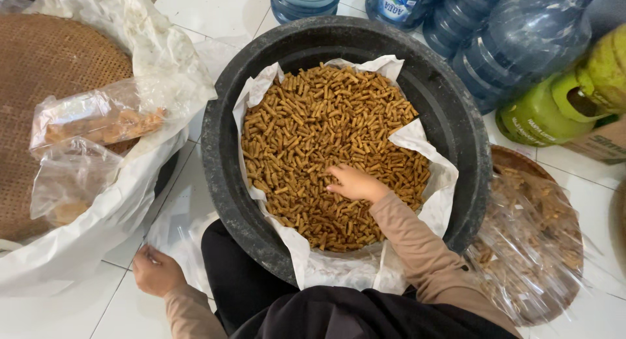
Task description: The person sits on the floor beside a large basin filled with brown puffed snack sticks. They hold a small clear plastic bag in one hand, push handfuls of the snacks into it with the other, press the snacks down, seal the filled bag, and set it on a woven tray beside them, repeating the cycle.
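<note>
Nearest first: left hand (156,271) down low on the tiled floor (215,13), fingers curled onto a clear plastic bag (179,225) lying flat there, pinching its edge by the look, tho can't tell how firm the hold is. Black trousers and tan sleeves fill the bottom of view.

Up a bit: right hand (352,182) palm-down in the snack sticks (329,150), fingers dug into the pile, so can't tell if it's closed on a handful or just resting loose. Sticks sit heaped on white paper (424,140) lining a big black basin (456,117), right btwn the knees.

Left side: woven tray (45,71) w/ white plastic sheet (163,71) over it and filled clear packs (98,120) on top. Right side: another round tray under crinkled clear wrap (535,247). Far back: blue water jugs (521,39), green gas cylinder (554,104).

Risks, as I read it: the paper rides high and loose at the rim, so a hard scoop could drag it and tip sticks onto the floor. Sticks look brittle; squeezing would snap them. The bag lies limp, so one-handed it may not open and sticks could miss the mouth.
</note>
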